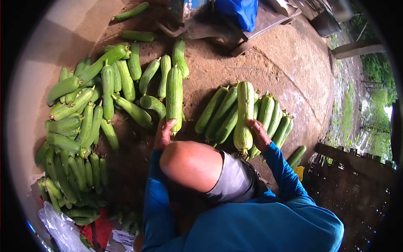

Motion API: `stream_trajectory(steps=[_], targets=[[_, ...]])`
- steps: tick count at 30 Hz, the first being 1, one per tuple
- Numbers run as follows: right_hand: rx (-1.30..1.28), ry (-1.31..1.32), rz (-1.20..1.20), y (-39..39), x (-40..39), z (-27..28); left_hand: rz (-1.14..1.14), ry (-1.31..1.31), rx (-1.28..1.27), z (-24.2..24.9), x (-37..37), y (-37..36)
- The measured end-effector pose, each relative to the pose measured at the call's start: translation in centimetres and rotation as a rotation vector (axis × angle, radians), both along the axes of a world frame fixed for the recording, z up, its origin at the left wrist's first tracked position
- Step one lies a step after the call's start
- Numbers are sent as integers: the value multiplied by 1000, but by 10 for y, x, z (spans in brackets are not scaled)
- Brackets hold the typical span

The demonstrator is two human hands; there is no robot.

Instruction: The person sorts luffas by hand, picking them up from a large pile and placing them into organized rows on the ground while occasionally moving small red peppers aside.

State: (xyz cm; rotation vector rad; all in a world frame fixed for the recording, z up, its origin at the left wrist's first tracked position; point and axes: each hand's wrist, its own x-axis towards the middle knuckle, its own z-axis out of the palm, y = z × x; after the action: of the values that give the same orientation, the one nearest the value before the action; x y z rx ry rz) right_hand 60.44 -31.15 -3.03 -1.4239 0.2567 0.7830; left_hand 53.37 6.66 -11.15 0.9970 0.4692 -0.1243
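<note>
My left hand (164, 133) is closed round the lower end of a long green luffa gourd (174, 94), which points away from me beside my bare knee. My right hand (259, 133) grips the lower right side of a paler, thick luffa gourd (244, 111). That one lies over a row of similar gourds (213, 110) on the ground, set roughly side by side. Both hands' fingers are partly hidden by the gourds. Left of my left hand, a curved gourd (153, 105) lies close by, at the edge of a large loose heap of gourds (84, 130).
A low wooden table (273, 26) with a blue bag (240, 13) stands at the far side. Clear plastic (63, 229) and a red cloth-like piece (100, 230) lie at lower left. A dark slatted panel (344, 189) is at right. Single gourds (131, 11) lie at the back.
</note>
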Motion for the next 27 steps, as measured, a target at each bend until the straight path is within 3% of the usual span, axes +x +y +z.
stream_trajectory(steps=[3, 4, 5, 6, 12, 14, 16, 19, 27], targets=[[-201, -146, 35, 7, -11, 12, -137, 14, -4, 16, -12, -26], [-184, 42, -84, 13, -12, 32, -185, 13, 1, 19, -13, -34], [-294, -52, -83, 12, -17, 40, -234, 11, 11, 23, -13, -41], [-247, 83, -91, 5, -16, 38, -282, 5, 24, 26, -12, -50], [-437, -42, -178, -4, -26, 27, -503, -63, 157, 40, 5, -86], [-722, 40, -37, -8, -14, 16, -509, -161, 172, 18, 10, -93], [-720, -427, 66, -17, -17, -2, -504, -255, 188, 15, 17, -97], [-937, -75, 226, 11, 5, 50, -565, -235, 459, 37, 26, -107], [-948, -262, 483, -8, 9, 38, -639, -367, 456, 50, 36, -115]])
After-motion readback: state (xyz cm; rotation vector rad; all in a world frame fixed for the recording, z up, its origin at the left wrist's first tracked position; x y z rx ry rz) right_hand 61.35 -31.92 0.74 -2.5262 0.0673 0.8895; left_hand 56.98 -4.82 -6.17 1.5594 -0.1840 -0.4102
